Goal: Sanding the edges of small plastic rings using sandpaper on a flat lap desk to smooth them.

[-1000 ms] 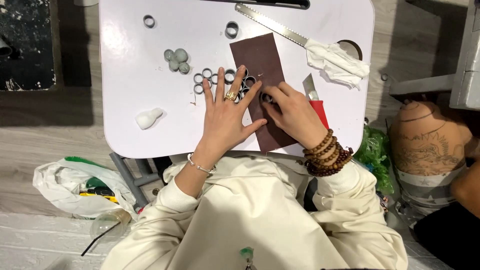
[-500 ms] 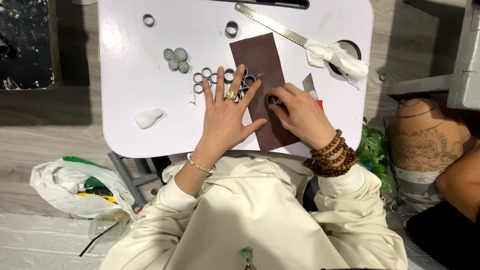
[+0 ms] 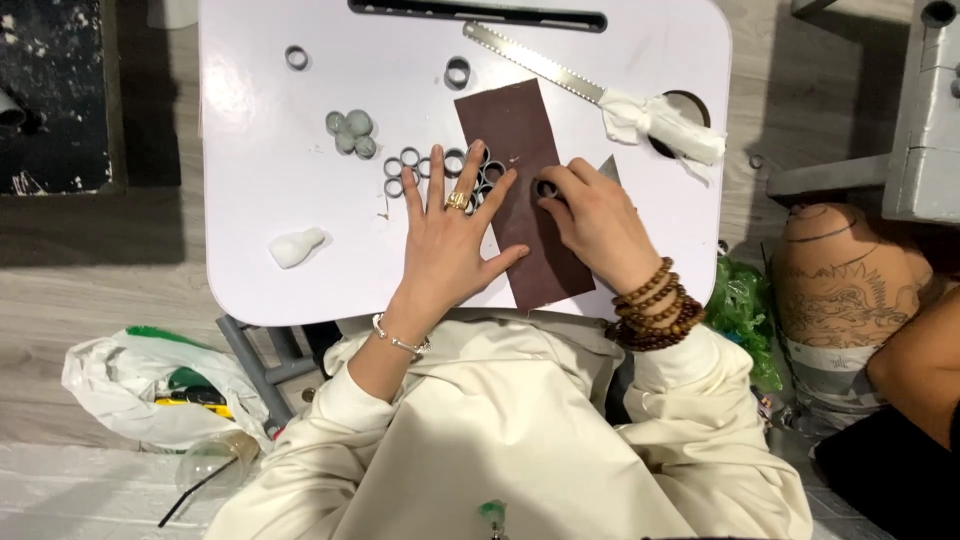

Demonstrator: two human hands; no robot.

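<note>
Left hand (image 3: pixel 447 240) lies spread flat, pinning thin, floppy sandpaper (image 3: pixel 522 190); right hand (image 3: pixel 593 215) seemingly pinches a small, light, rigid ring (image 3: pixel 546 187) by its rim.

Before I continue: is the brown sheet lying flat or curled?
Flat: the brown sheet lies spread on the white table, pinned by the left hand.

Left hand (image 3: pixel 448 245) at centre frame, flat, palm down, fingers spread and pointing toward the top edge, thumb angled out to the right; gold ring on one finger, thin bracelet at the wrist. Right hand (image 3: pixel 592 215) just right of it, curled, fingertips (image 3: pixel 556 182) pinched together in a tight grip. Stacked wooden bead bracelets round the right wrist. Both forearms in cream sleeves, rising from lower frame.
</note>
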